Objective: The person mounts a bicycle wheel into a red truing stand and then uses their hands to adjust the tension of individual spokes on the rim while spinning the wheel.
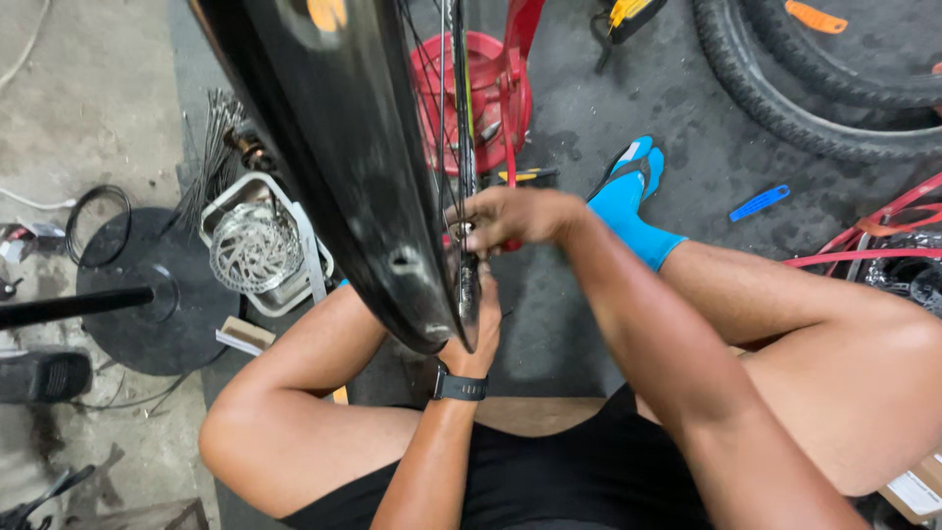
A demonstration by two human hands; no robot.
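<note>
Black rim (339, 147) between both hands' fingers (471, 218)

My grey concrete floor (608, 118) carries a red stand base (432, 88), a blue tyre lever (758, 202) and a black tyre (785, 108). A white tray (294, 221) with a disc rotor (253, 248) sits left, beside a round black base (157, 294).

Brake disc (255, 248), blue tyre lever (758, 202)

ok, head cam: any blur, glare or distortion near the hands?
Head view: the close black rim is soft with a glare patch near the top; right hand and left hand are fairly sharp; lighting is even, shadows soft; the tyre bows at the frame edge.
</note>
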